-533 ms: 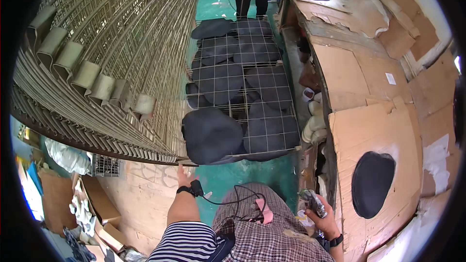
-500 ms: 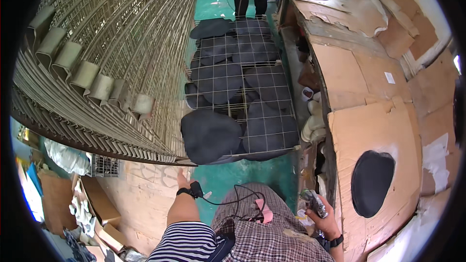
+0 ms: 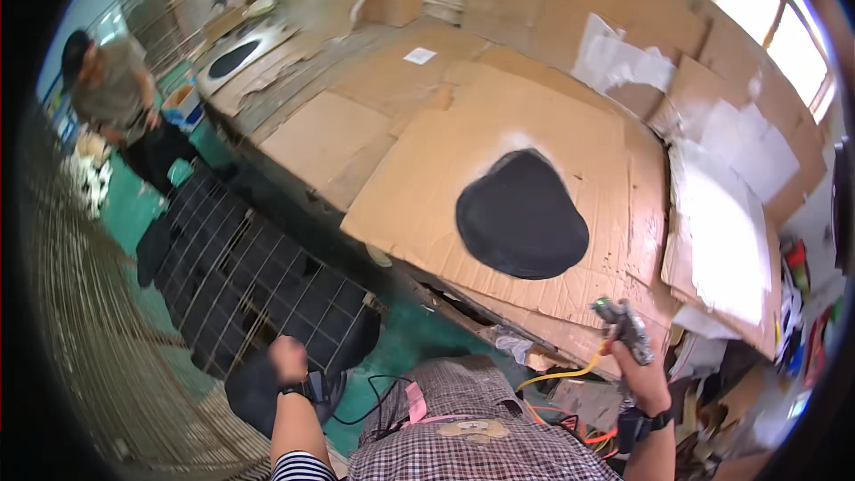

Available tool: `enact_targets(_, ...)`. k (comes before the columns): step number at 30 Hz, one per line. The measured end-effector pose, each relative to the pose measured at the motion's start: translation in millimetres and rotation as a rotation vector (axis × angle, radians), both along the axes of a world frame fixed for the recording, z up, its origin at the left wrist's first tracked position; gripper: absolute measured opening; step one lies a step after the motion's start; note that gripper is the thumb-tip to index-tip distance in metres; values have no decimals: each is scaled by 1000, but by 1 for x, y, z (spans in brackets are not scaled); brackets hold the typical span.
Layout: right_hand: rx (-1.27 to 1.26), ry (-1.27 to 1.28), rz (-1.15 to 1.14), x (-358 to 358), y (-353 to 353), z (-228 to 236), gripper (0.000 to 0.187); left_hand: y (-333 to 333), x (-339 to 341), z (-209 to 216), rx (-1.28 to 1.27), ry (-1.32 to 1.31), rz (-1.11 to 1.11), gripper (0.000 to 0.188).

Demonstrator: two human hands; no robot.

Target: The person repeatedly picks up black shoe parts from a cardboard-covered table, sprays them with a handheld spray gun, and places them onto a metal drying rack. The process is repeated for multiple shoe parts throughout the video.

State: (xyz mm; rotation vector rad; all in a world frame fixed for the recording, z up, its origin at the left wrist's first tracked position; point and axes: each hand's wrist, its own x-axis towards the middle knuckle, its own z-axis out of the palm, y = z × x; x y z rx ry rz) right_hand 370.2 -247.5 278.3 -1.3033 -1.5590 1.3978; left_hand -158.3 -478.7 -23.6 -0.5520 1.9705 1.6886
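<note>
My right hand (image 3: 643,376) is closed around a metal spray gun (image 3: 631,331) with a yellow hose (image 3: 570,374), over the near edge of the cardboard-covered bench. On that cardboard (image 3: 419,187) lies a rounded black sheet piece (image 3: 524,216). My left hand (image 3: 288,359), blurred, is at the near end of a wire rack (image 3: 307,289) bearing several black pieces. Right beside it is a dark piece (image 3: 254,389) at the rack's corner. Whether the fingers grip that piece cannot be made out.
Another person (image 3: 111,93) stands at the rack's far end. Raised wire racks (image 3: 80,303) fill the left side. A second black piece (image 3: 234,60) lies on the far bench. Cardboard and white sheets (image 3: 726,214) lean at the right. Orange cables hang near my right side.
My view has swung right toward the bench. The spray gun has come up from beside my lap to the bench edge. My left hand now appears over the rack's near corner.
</note>
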Motion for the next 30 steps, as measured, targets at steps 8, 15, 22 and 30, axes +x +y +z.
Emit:
enact_targets(8,-102,145,-141,53,-18,14,45,205,58,32,99,132,-497,30)
enact_targets(15,19,-55,-338,87,-27,22,46,259,108,31,93,158,-764,20)
enact_targets(22,-132,163,-31,54,-38,21,53,249,97,15,5,146,-755,17)
enact_targets(30,54,117,-322,23,-5,14,46,238,99,17,-7,116,-773,16)
